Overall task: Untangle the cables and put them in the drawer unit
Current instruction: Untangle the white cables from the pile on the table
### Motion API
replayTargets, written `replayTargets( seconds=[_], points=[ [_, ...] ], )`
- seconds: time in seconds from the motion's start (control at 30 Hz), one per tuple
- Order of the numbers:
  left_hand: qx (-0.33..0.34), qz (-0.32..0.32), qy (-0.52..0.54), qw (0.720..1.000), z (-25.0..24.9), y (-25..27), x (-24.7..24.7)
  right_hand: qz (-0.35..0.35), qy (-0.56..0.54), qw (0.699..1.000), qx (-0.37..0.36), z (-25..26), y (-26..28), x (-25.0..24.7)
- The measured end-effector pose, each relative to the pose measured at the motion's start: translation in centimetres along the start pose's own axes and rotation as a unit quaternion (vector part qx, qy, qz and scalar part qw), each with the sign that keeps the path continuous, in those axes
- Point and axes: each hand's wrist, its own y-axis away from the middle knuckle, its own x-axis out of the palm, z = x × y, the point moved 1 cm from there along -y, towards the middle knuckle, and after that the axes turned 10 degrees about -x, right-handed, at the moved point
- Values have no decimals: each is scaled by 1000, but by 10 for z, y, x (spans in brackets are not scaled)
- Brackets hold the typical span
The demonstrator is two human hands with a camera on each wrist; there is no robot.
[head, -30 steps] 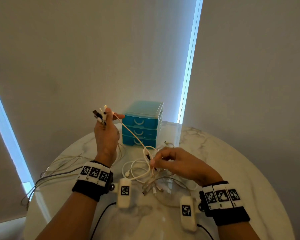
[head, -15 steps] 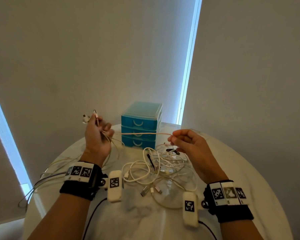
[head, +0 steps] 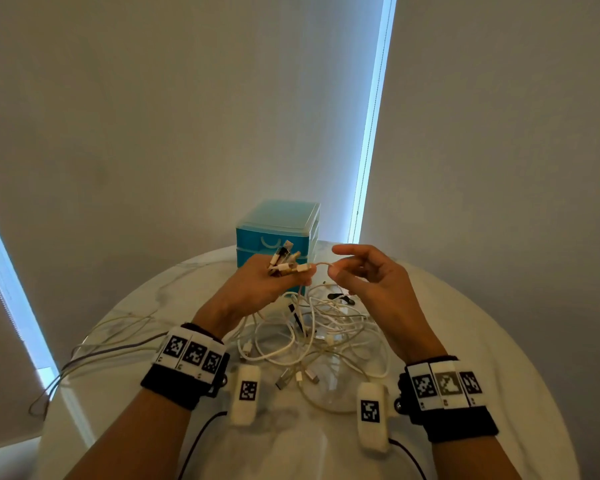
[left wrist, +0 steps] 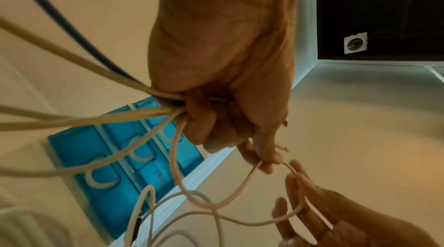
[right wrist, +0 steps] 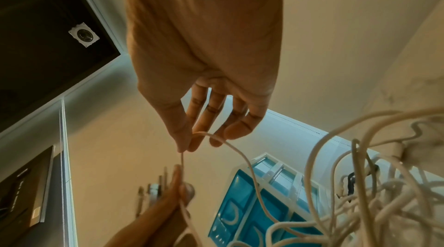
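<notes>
My left hand (head: 291,277) is raised in front of the blue drawer unit (head: 278,226) and grips a bunch of cable ends; their plugs (head: 284,258) stick up past the fingers. In the left wrist view the left hand (left wrist: 216,127) is a fist round several cords. My right hand (head: 338,270), just to its right, pinches one thin white cable (right wrist: 240,154) between thumb and forefinger (right wrist: 185,142), the other fingers loose. That short cable spans both hands. A tangle of white cables (head: 319,330) lies on the table below. All three drawers (left wrist: 115,167) are closed.
The round white marble table (head: 482,358) stands against a grey wall. Long grey and white cords (head: 94,351) trail off its left edge. Loose plugs (head: 298,377) lie near the front. A small black piece (head: 340,297) sits in the tangle by the drawer unit.
Both hands have come together in front of the drawer unit: the left moved right, the right moved left. The cable stretched wide between them is now a short span.
</notes>
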Motion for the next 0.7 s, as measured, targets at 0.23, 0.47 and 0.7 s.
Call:
replayTargets(
  seconds=[0.23, 0.47, 0.7],
  points=[
    [118, -19, 312, 943, -1, -4, -16, 181, 71, 972, 130, -35, -2, 21],
    [-10, -163, 225, 961, 13, -14, -28, -136, 51, 989, 28, -39, -17, 23],
    [-31, 17, -16, 999, 10, -9, 0, -232, -125, 964, 23, -13, -18, 13]
  ],
)
